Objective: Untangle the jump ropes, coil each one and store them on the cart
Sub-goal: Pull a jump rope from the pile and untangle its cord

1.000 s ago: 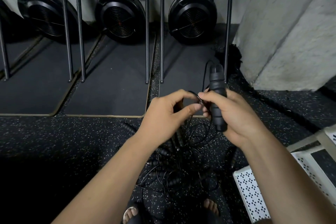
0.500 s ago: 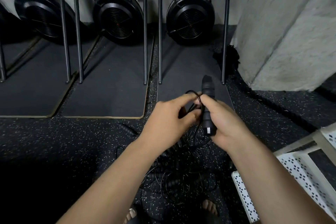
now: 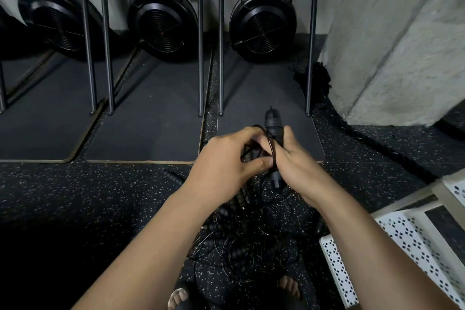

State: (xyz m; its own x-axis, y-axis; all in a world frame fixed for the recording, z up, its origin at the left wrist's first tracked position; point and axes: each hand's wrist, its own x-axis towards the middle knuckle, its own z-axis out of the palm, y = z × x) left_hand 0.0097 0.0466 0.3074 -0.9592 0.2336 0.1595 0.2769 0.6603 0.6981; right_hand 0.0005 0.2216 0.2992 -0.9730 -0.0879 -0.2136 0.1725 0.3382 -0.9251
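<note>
At the far left a black fan wheel [image 3: 57,20] is blurred and partly cut off by the frame edge. Two sharper ones stand to its right behind upright metal poles [image 3: 200,45], above dark mats [image 3: 148,118] on the speckled floor [image 3: 88,191].

Near the middle, the left hand [image 3: 226,166] has its fingers curled and its thumb pressed toward a thin black cord [image 3: 272,148]. The exact pinch point is hidden behind the knuckles. The cord loops over the right hand [image 3: 302,168], whose fingers are wrapped around a black jump-rope handle [image 3: 273,126]. The handle stands nearly upright, with only its top and bottom ends showing past the palm.

Below both hands the remaining jump ropes [image 3: 251,236] lie in a dark tangle on the floor. Single strands and handles there are hard to separate. Toes in sandals [image 3: 178,296] show at the near edge.

At the right, the white perforated cart [image 3: 352,274] is cut off by the frame, beneath a grey concrete pillar [image 3: 402,45].
</note>
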